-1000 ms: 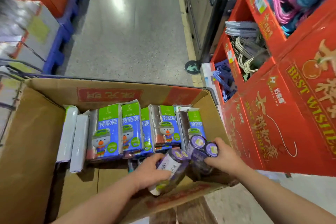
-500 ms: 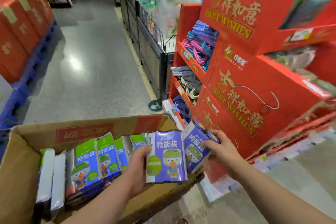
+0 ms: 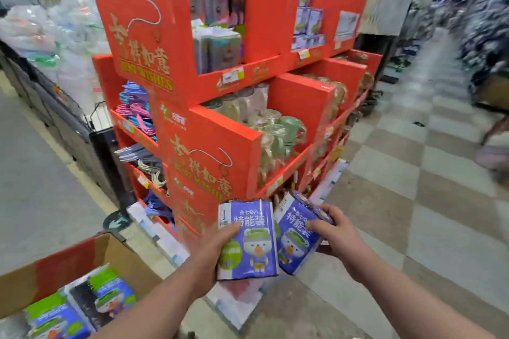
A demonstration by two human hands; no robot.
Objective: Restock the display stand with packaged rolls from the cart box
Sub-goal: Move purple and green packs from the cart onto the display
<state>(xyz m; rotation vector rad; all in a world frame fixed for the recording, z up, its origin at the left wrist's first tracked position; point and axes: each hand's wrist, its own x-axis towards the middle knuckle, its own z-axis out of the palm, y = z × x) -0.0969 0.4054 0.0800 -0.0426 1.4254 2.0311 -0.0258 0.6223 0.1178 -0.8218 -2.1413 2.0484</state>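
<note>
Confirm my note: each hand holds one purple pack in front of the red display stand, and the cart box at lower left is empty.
Not empty: the head view shows packs inside the cart box. The rest stands: the left hand holds one purple pack, the right hand the other purple pack, before the red display stand.

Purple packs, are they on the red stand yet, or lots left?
Not yet. Done: two are out of the cart box. The left hand grips one pack, the right hand another pack, before the display stand. Left: shelving them, plus spare packs.
</note>
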